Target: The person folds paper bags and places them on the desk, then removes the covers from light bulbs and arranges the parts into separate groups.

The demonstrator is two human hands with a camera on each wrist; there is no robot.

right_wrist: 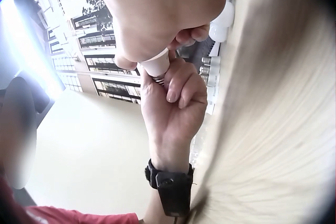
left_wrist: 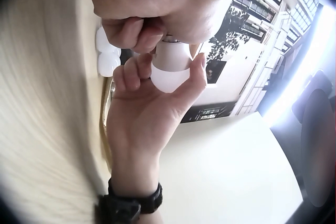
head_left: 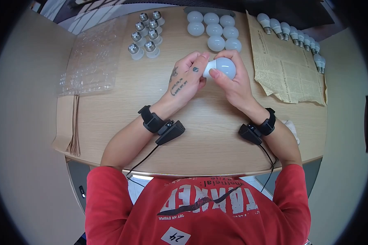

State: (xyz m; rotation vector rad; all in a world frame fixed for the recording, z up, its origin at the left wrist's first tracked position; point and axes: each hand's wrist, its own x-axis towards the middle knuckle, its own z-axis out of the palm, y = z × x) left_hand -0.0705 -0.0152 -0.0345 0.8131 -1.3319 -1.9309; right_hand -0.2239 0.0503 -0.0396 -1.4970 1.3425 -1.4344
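A white light bulb (head_left: 225, 68) is held between both hands above the wooden table, its round dome turned to the right. The right hand (head_left: 238, 83) grips the dome, with its thumb across the front and its fingers behind. At the other end, the left hand (head_left: 186, 79) has its fingers curled around the bulb's screw base. In the right wrist view, metal threads (right_wrist: 158, 79) show between the left thumb and fingers. Seen from the left wrist, the white collar and dome (left_wrist: 172, 64) sit between the right thumb and fingers, and the base is mostly hidden by the left hand.
White domes (head_left: 214, 30) stand grouped at the back. To their left are several bulb bases (head_left: 152, 49), screw ends up. Several bulbs (head_left: 285, 30) lie on printed brown paper (head_left: 274, 61) at right. Clear plastic packaging (head_left: 92, 57) and brown paper (head_left: 67, 122) lie at left.
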